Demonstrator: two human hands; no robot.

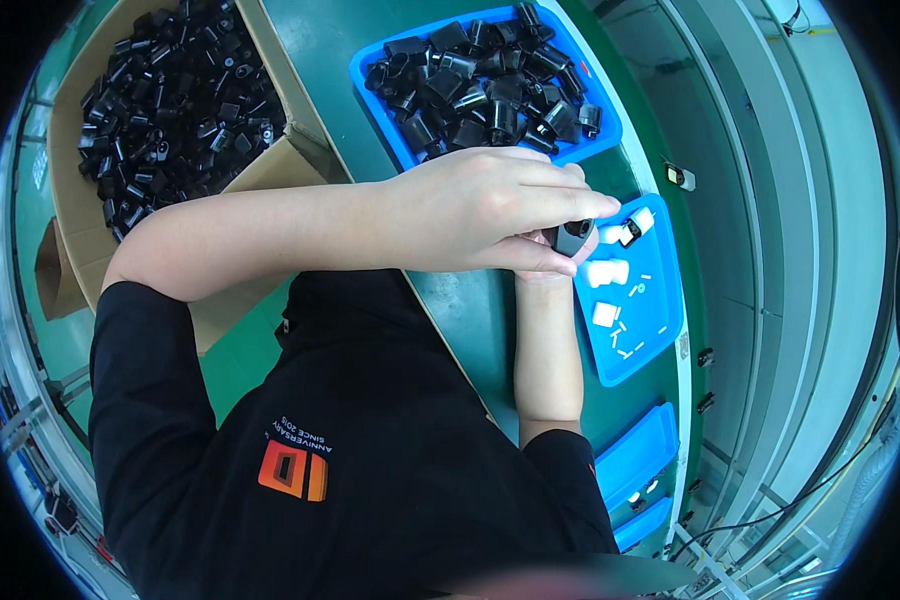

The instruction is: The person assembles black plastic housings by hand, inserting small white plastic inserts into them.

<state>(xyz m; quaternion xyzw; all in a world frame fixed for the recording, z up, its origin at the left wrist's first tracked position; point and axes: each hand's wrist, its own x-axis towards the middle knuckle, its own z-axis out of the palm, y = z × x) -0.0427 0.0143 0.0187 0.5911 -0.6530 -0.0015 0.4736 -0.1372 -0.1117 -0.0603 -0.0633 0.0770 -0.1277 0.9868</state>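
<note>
Black piece (570, 240), one, right of centre in the frame; gripped by the left hand (490, 205), thumb and fingers clamped on its sides; right hand (589, 246), beneath and largely covered, its fingers too hidden for me to tell whether they are closed on anything.

Progress, as I judge it: this one piece is mid-handling, not yet set down; many others lie loose in two containers; which lot is finished and which is left, I cannot tell.

Cardboard carton (66, 190), upper left, flaps open; a deep heap of small black parts (180, 110).

Blue tray (602, 143), top centre; piled with black housings (490, 80), some glossy.

Second blue tray (660, 295), right of the hands; sparsely filled: white cylinders (606, 273), a white block (605, 314), thin white slivers (625, 352), a white-and-black item (633, 230) in its upper part.

Blue container (638, 450), lower right; a few small pieces near its lower end, too small to identify.
</note>
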